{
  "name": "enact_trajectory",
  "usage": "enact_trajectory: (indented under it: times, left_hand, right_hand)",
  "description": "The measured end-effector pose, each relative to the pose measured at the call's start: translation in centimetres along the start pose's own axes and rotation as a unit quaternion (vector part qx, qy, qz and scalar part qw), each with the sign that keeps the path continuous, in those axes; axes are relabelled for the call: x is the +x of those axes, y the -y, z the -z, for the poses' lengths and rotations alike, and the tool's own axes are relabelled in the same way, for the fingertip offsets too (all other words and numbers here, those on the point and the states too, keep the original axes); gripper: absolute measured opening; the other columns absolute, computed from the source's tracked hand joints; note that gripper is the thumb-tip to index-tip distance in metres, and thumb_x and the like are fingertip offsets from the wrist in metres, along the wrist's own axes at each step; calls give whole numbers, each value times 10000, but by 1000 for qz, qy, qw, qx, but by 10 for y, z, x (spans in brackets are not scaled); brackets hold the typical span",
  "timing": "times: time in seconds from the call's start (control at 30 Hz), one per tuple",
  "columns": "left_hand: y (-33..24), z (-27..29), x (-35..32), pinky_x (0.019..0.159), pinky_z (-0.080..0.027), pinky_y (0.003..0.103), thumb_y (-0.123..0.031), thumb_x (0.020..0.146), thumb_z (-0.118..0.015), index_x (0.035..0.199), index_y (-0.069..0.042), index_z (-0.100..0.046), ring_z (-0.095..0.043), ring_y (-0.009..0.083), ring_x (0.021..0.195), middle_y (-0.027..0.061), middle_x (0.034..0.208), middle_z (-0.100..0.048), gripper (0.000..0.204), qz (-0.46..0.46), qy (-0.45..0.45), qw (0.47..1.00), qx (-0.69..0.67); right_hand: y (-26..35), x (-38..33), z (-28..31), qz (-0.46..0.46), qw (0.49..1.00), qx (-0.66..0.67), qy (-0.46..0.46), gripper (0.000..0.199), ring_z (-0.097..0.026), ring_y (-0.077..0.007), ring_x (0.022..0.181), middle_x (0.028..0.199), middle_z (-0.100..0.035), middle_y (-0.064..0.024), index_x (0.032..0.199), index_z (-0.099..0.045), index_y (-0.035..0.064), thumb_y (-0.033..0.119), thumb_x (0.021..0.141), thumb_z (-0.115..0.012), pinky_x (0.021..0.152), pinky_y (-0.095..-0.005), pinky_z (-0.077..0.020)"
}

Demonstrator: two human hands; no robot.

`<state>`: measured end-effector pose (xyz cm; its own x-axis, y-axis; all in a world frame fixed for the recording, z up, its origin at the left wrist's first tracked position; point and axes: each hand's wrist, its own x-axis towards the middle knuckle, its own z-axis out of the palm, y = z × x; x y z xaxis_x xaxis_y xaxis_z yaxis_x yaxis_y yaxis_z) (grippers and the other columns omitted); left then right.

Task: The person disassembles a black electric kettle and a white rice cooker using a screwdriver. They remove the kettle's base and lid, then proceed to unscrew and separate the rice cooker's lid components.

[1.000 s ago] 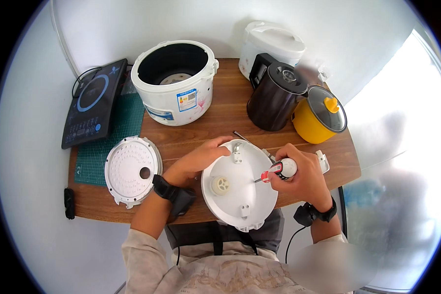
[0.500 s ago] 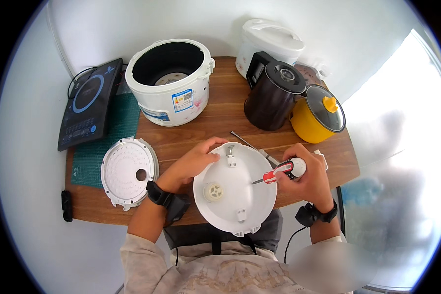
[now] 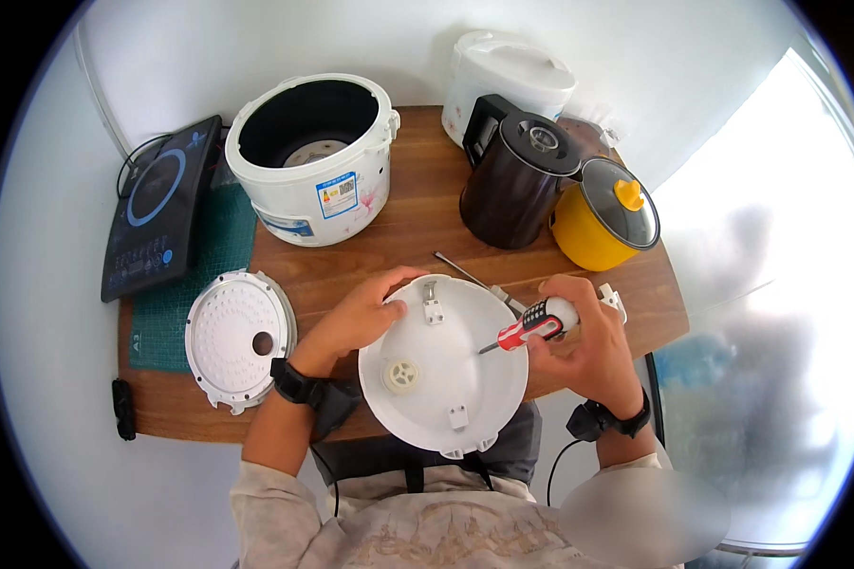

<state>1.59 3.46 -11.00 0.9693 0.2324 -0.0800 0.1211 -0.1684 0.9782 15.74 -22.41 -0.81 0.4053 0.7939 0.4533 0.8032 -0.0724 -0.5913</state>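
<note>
A round white rice cooker lid cover [image 3: 446,365] stands tilted toward me at the table's front edge, its hollow inside facing me. Inside it are a cream vent piece [image 3: 400,376] and two small hinge-like brackets. My left hand [image 3: 362,318] grips its upper left rim, thumb inside and fingers behind. In my right hand [image 3: 588,351] is a red, white and black screwdriver [image 3: 527,328], its shaft pointing left into the cover's hollow. Whether the tip touches the surface I cannot tell. Behind the cover lies another long screwdriver [image 3: 465,272], partly hidden.
Left of the cover lies a round white inner lid [image 3: 232,337] on a green cutting mat [image 3: 161,349], beside a black induction cooktop [image 3: 152,213]. Farther back stand an open rice cooker body [image 3: 361,204], a dark kettle [image 3: 510,194], a yellow pot [image 3: 584,230] and a white lidded cooker [image 3: 522,71].
The whole view has shifted slightly, so things sit farther left. The right hand has turned a little, tipping the screwdriver's handle upward. The left hand keeps its hold on the cover.
</note>
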Motion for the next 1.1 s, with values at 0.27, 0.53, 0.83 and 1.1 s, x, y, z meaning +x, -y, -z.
enact_trajectory:
  times: [0.27,0.53,0.83,1.1]
  left_hand:
    - [-10,0,-4,1040,-462,338,99,868,-469,1403,-32,-503,-570,211,1241,142,1341,-588,552,30,21,997,-74]
    - [-22,-4,-6,989,-506,336,106,805,-471,1382,-27,-532,-607,211,1185,157,1312,-612,595,68,7,990,-124]
    - [-22,-5,-7,919,-546,308,90,810,-473,1365,-17,-568,-658,185,1089,143,1257,-653,573,40,-21,993,-111]
    - [-18,-2,-5,926,-547,304,77,811,-494,1368,-9,-575,-660,166,1098,132,1260,-661,569,43,-13,992,-114]
  right_hand:
    - [4,1,5,-34,998,24,45,450,-715,-246,745,969,-695,-103,1166,-584,62,87,761,-778,679,-316,-590]
    - [3,1,-6,20,1000,0,-17,492,-719,-193,773,940,-700,-81,1146,-546,58,124,759,-844,699,-303,-569]
    - [7,24,-20,-29,990,104,-89,512,-691,-150,890,1011,-668,-112,1180,-460,47,16,790,-791,783,-276,-580]
    - [3,30,-32,25,992,84,-90,539,-714,-138,810,948,-684,-100,1188,-480,38,74,778,-827,688,-262,-590]
